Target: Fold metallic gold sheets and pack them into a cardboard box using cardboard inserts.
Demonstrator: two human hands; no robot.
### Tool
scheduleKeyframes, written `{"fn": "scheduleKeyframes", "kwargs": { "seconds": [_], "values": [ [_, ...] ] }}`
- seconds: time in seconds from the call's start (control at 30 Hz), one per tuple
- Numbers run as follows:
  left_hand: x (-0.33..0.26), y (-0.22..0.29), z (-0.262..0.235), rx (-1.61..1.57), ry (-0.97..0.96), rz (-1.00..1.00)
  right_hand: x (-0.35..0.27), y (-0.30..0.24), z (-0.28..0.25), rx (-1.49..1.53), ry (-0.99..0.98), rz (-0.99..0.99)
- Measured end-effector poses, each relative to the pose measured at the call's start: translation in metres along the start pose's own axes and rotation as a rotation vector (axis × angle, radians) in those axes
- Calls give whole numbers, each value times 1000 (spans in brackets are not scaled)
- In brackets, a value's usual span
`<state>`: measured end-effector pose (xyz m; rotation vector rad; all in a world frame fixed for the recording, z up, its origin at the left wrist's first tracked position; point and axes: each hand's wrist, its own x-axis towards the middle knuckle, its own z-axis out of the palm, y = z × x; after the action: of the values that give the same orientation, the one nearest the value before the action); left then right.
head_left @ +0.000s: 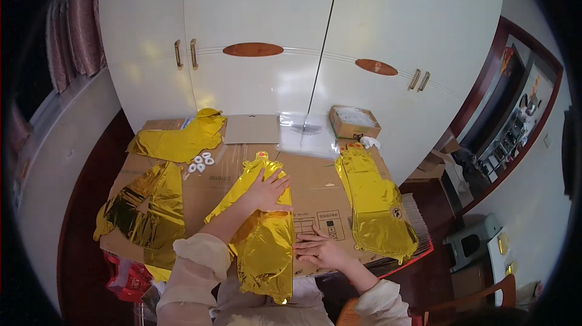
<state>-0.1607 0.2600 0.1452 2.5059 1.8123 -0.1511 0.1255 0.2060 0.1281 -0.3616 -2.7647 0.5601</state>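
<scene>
A flat, gold foil balloon lies lengthwise in front of me, its lower end reaching the near edge of the cardboard-covered table. My left hand rests on its upper part with the fingers spread. Just beside the balloon's right edge, my right hand is laid on the cardboard, fingers stretched out and holding nothing. Its fingertips come close to the foil; whether they touch it I cannot tell. More flat gold foil balloons lie around: one at the right, one at the far left and one at the near left.
Several small white ring-shaped pieces lie left of the middle balloon. Along the back are a grey-brown card, clear plastic bags and a small carton with white contents. White cabinets stand behind; a grey stool is at right.
</scene>
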Motion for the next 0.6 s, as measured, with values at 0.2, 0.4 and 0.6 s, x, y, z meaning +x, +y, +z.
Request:
{"fn": "scheduleKeyframes", "kwargs": {
  "seconds": [0.2, 0.4, 0.6],
  "values": [
    [7, -1, -2, 52, 40, -46, -1, 3, 4, 15, 6, 0],
    [-2, 13, -3, 97, 241, 34, -1, 1, 3, 22, 5, 20],
    [-44, 51, 14, 35, 205, 123, -1, 1, 3, 17, 4, 17]
  ]
}}
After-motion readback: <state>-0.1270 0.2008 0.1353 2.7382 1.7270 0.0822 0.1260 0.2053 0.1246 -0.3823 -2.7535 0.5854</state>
